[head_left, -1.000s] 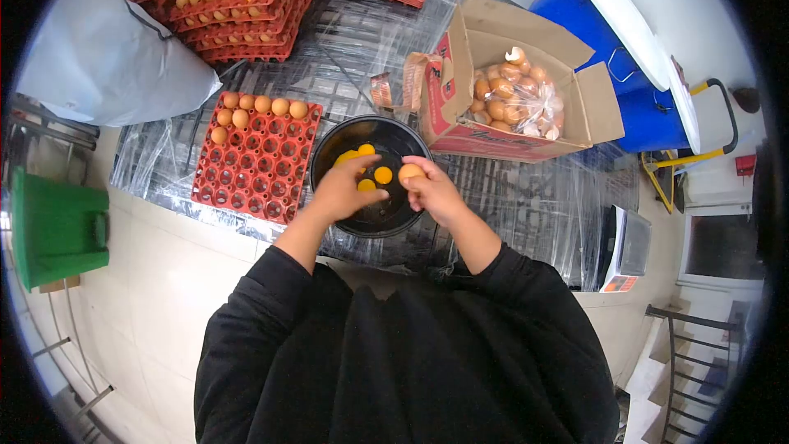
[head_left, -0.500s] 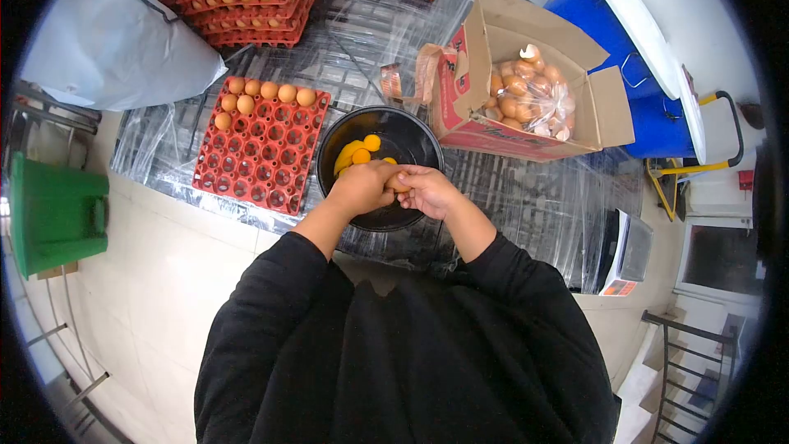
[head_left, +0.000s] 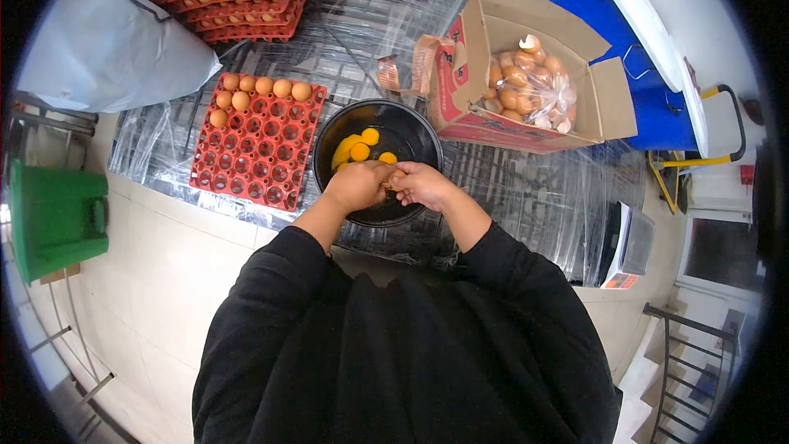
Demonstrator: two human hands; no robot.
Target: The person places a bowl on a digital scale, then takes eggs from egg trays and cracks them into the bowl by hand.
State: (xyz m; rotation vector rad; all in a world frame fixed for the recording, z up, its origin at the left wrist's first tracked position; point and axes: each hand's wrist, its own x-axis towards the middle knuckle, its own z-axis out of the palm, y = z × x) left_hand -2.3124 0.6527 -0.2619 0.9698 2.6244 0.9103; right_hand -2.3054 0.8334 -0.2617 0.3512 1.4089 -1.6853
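Observation:
Over a black bowl (head_left: 420,125), my left hand (head_left: 357,187) and my right hand (head_left: 422,186) meet, their fingers closed around one brown egg (head_left: 395,182). Fingers cover most of the egg, so I cannot tell how far its shell is parted. Inside the bowl, several egg yolks (head_left: 370,136) lie in clear egg white. A red egg tray (head_left: 253,152) stands left of the bowl, with several whole brown eggs (head_left: 264,85) in its far rows and bare cups nearer me.
Right of the bowl, an open cardboard box (head_left: 501,133) holds a clear bag of eggshells (head_left: 534,86). Stacked egg trays (head_left: 255,16) and a grey bag (head_left: 107,49) stand far left. A plastic-wrapped table (head_left: 509,205) carries these. Blue bins (head_left: 653,115) stand right, a green bin (head_left: 57,218) left.
The hands stay together over the bowl, and the fingers have shifted slightly around the egg. More of one yolk shows beyond the fingertips. The whole view has shifted a little.

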